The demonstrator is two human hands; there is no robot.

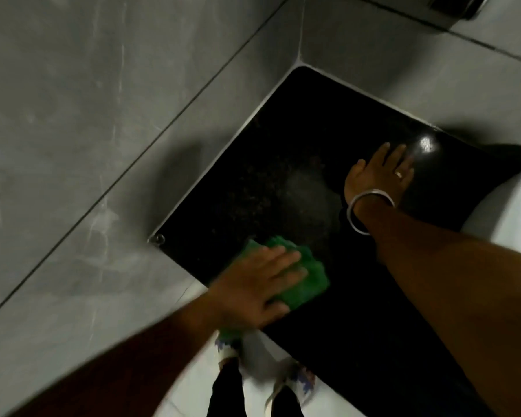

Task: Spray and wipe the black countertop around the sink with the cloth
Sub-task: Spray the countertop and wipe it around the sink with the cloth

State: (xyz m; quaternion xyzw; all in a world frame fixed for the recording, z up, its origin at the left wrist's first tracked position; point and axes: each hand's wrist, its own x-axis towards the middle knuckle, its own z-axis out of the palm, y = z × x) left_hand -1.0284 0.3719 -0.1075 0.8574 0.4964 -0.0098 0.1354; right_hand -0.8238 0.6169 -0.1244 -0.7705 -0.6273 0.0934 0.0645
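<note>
Green cloth (295, 278) pressed flat under left hand (253, 287) at near-left bench (283, 139) edge; right hand (379, 176) splayed flat, holding nothing, far right.

Both forearms are bare, with no sleeve showing anywhere along them. The right hand (382, 173) wears a thin ring (399, 174) on one finger and a plain silver-coloured bangle (362, 212) round the wrist, while the left hand (253, 284) wears nothing. Lower down, dark trouser legs (226, 389) end in light open sandals (295, 383) with a bluish pattern, blurred in this view.
</note>
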